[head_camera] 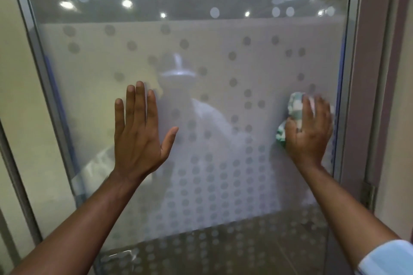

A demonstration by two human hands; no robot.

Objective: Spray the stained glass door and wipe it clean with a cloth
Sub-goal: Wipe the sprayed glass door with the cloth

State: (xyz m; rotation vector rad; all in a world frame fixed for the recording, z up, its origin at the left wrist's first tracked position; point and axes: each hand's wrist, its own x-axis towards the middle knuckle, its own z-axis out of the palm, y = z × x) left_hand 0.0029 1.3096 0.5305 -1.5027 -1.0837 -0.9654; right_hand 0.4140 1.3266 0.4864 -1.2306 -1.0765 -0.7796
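Observation:
The glass door [223, 56] fills the view, covered in frosted round dots that grow denser toward the bottom. My left hand [138, 134] lies flat against the pane left of centre, fingers spread and pointing up, holding nothing. My right hand [309, 129] presses a crumpled green-and-white checked cloth [295, 107] against the glass near the right edge; the cloth shows above and to the left of the fingers and looks blurred. No spray bottle is in view. A hazy reflection of a person shows in the middle of the pane.
A grey metal frame [42, 69] borders the glass on the left, with a pale wall beyond it. On the right runs the door's metal edge [348, 73], then a mauve door jamb [375, 73] with a hinge [367, 194]. Ceiling lights reflect in the upper glass.

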